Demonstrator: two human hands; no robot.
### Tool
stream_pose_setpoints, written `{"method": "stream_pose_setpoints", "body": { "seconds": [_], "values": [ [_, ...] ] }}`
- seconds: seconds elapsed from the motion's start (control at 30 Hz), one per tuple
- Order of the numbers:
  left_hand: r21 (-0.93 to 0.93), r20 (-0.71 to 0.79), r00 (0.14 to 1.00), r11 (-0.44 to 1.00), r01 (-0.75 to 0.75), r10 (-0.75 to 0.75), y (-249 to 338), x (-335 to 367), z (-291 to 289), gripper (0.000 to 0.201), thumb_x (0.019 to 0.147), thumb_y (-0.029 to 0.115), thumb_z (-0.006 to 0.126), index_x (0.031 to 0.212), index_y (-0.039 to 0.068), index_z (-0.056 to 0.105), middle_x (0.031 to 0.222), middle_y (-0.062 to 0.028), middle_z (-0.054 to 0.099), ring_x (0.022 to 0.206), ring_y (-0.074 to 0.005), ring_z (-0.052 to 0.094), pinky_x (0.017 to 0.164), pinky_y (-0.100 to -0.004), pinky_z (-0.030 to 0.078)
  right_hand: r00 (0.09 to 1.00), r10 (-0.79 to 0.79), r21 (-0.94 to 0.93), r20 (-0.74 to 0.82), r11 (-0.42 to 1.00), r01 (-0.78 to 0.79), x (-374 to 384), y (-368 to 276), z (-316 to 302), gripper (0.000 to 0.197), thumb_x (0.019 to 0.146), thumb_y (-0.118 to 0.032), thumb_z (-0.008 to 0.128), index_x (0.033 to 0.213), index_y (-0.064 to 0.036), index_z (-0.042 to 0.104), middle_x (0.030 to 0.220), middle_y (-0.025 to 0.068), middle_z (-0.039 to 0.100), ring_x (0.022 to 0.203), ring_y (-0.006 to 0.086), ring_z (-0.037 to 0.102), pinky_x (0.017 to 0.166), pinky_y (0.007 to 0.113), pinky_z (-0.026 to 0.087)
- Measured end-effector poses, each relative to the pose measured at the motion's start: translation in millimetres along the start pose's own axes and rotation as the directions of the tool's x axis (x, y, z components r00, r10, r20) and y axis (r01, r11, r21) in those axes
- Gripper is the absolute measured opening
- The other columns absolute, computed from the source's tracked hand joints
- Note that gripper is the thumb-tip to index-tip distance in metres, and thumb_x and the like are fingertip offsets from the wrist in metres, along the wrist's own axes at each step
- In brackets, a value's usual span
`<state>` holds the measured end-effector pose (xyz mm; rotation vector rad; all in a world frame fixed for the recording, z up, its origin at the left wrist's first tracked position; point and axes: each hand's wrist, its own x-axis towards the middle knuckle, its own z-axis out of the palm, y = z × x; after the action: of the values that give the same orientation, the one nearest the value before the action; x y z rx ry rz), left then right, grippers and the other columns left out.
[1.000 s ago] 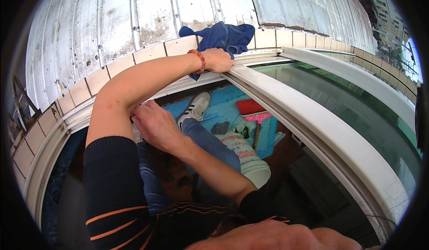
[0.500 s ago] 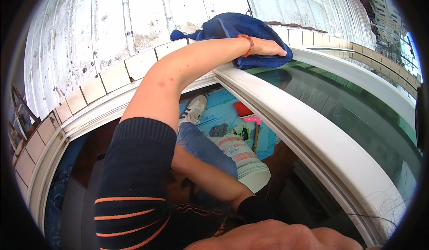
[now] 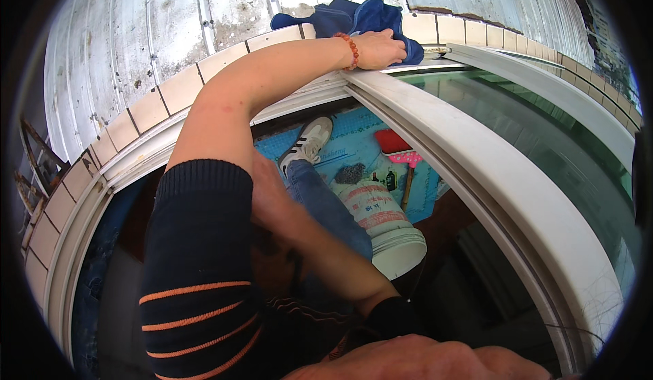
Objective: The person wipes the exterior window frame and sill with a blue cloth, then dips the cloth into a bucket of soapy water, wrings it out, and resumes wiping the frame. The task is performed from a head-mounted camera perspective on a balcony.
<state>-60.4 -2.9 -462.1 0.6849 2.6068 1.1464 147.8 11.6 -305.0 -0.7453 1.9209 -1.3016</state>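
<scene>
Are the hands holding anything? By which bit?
The left hand holds the blue cloth by its right-hand end. The right hand is partly hidden behind the left arm, so I can't tell.

Your dark knit top (image 3: 393,319) has a ribbed cuff (image 3: 207,176) on the left sleeve (image 3: 197,244) and thin orange stripes (image 3: 194,289) curving around it nearer you. A round-beaded, reddish-orange bracelet (image 3: 353,50) circles your left wrist (image 3: 342,54). You wear blue jeans (image 3: 320,200) and a dark-striped pale shoe (image 3: 311,142).

Left arm (image 3: 218,115) extended forward, elbow bent, left hand (image 3: 381,49) palm-down, fingers curled, right hand (image 3: 270,193) partly hidden
</scene>
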Motion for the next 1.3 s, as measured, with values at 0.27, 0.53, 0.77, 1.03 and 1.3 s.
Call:
{"method": "stream_pose_setpoints", "body": {
  "seconds": [0.27, 0.53, 0.77, 1.03, 1.3],
  "values": [
    [0.255, 0.071, 0.997, 0.967, 0.014, -0.034, 4.2, -103.2, -23.9, 0.007, 0.08, 0.01, 0.05, 0.084, 0.007, 0.056, 0.09, -0.0026, 0.054, 0.093, -0.0214, 0.047, 0.074, -0.0331, 0.043, 0.999, -0.04, -0.164, 0.024, 0.985, 0.043, -8.1, -1.8, 27.0, 0.015, 0.078, -0.004, 0.058, 0.093, -0.0043, 0.054, 0.08, 0.0109, 0.06, 0.081, 0.0289, 0.054, 0.068, 0.039, 0.047],
    [0.464, 0.073, 0.994, 0.885, 0.035, -0.078, 13.1, -286.2, -39.3, 0.009, 0.073, 0.011, 0.051, 0.07, 0.008, 0.058, 0.077, -0.001, 0.049, 0.092, -0.02, 0.044, 0.071, -0.0303, 0.037, 0.994, -0.105, -0.127, 0.01, 0.986, 0.105, -13.9, -11.5, 41.7, 0.013, 0.079, -0.005, 0.058, 0.091, -0.0053, 0.054, 0.079, 0.0105, 0.059, 0.08, 0.0283, 0.054, 0.068, 0.038, 0.047],
    [-0.044, -0.206, 0.958, 0.979, 0.197, -0.202, 64.4, -184.6, -23.9, 0.024, 0.087, 0.022, 0.052, 0.079, 0.0, 0.047, 0.08, -0.0154, 0.05, 0.079, -0.0328, 0.049, 0.069, -0.0406, 0.044, 0.984, -0.047, -0.217, 0.174, 0.973, 0.085, -24.4, -4.7, 54.0, 0.011, 0.079, -0.007, 0.057, 0.089, -0.0041, 0.053, 0.079, 0.0098, 0.059, 0.081, 0.0279, 0.054, 0.072, 0.038, 0.046],
    [0.214, -0.238, 0.96, 0.957, 0.196, -0.144, 58.9, -145.6, 16.7, 0.028, 0.078, 0.02, 0.061, 0.093, -0.001, 0.049, 0.09, -0.0141, 0.055, 0.087, -0.0259, 0.051, 0.076, -0.0343, 0.042, 0.974, -0.033, -0.295, 0.223, 0.95, 0.1, -37.0, 1.6, 52.1, 0.013, 0.077, -0.009, 0.058, 0.088, -0.0026, 0.056, 0.08, 0.0116, 0.06, 0.082, 0.0288, 0.055, 0.073, 0.039, 0.047],
    [0.182, -0.111, 0.934, 0.917, 0.354, -0.339, 47.4, -290.6, -23.1, 0.011, 0.075, 0.006, 0.06, 0.079, 0.003, 0.05, 0.074, -0.013, 0.056, 0.073, -0.0302, 0.055, 0.066, -0.038, 0.045, 0.94, -0.007, -0.283, 0.342, 0.953, 0.11, -45.6, -5.1, 82.0, 0.013, 0.077, -0.015, 0.059, 0.08, -0.0033, 0.054, 0.078, 0.0115, 0.061, 0.086, 0.0282, 0.054, 0.072, 0.04, 0.046]
  ]
}}
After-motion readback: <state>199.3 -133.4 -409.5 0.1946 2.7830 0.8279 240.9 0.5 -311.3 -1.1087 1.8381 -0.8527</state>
